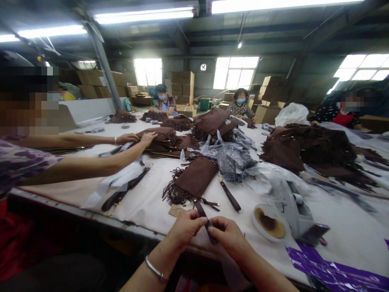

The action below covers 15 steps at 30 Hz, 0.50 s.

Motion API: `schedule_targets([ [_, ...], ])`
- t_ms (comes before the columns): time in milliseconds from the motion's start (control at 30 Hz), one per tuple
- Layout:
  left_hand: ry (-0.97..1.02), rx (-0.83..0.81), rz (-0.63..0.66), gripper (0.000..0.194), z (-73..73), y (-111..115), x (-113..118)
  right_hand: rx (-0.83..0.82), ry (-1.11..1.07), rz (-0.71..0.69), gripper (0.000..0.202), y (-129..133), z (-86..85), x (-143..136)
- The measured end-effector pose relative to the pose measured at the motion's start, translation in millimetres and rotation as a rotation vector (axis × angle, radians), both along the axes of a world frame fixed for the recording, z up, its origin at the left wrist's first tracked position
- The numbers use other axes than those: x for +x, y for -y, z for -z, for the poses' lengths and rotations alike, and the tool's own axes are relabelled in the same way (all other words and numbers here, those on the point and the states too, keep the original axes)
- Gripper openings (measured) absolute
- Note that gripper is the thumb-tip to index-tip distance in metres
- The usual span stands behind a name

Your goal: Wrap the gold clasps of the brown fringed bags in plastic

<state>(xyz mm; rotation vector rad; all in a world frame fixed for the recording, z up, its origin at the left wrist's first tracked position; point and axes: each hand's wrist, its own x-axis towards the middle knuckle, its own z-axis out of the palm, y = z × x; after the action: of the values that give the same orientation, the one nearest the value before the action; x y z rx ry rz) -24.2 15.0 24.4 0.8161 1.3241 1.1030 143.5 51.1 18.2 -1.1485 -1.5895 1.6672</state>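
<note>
Between my two hands is a dark brown wrist strap (201, 209), joined near its top to a brown fringed pouch (199, 177) lying flat on the table. My left hand (188, 225) pinches the strap from the left with thumb and fingers. From the right, my right hand (227, 235) pinches it a little lower, close to its end. A small tan tag (175, 210) lies beside the pouch, just above my left hand. A loose brown strap (228, 194) with a metal clip rests to the right of the pouch.
A tape dispenser (296, 209) and a round dish with brown residue (269, 222) stand at the right. Piled fringed pouches (306, 148) lie farther back. At left, a co-worker's hands (136, 138) touch another stack. Purple plastic (334, 271) lies at the front right.
</note>
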Motion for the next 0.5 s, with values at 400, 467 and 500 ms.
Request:
schedule_targets([
  [400,0.616,-0.297,-0.327,0.032,5.6,-36,-7,-0.298,-0.048,-0.036,0.045,11,-21.5,21],
  [467,0.627,-0.287,-0.415,0.026,8.5,-46,-3,-0.29,-0.039,-0.058,0.045,15,-15.4,27],
  [500,0.625,-0.281,-0.444,0.023,9.5,-50,-1,-0.275,-0.029,-0.063,0.045,16,-11.3,30],
])
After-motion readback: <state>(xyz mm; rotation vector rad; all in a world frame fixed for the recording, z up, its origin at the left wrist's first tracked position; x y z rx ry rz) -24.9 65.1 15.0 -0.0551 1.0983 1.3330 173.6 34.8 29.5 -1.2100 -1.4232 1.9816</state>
